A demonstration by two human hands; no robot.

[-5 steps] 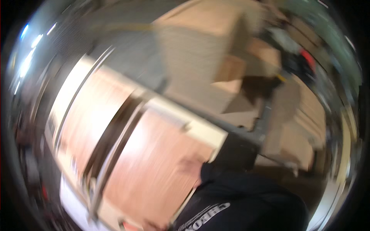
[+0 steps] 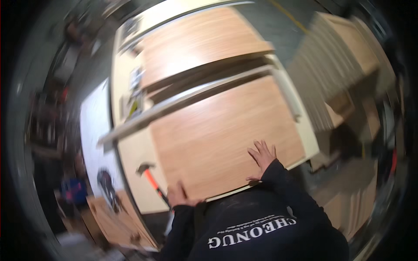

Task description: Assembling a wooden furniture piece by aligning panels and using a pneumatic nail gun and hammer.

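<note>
A: Nearest the camera, what shows?

B: A dark long-sleeved top with pale lettering (image 2: 252, 230) fills the lower edge, and both forearms come up out of it

A: And the hands?

B: The right hand (image 2: 262, 155) lies flat, fingers spread apart, palm down on the large light-brown wood-grain board (image 2: 217, 130), close to its near edge. It presses on the surface and clamps nothing. The left hand (image 2: 178, 195) sits at the board's near left corner; its fingers look curled over that edge, but the blur keeps me from saying whether they close on it

A: Where is the board itself?

B: Flat on a cream-coloured worktable (image 2: 130, 152), reaching from the person's chest away toward a long pale metal rail (image 2: 191, 98) that crosses the table on a slant

A: Anything beside the left hand?

B: A hammer with an orange and black handle and a grey steel head (image 2: 150, 176) lies on the cream surface just left of the board, near that hand but apart from it

A: Further off?

B: Beyond the rail lies a second light-brown wood-grain panel (image 2: 200, 43). To the right, well apart from the table, stands a tall stack of pale wooden sheets (image 2: 331, 65), blurred at the rim
</note>
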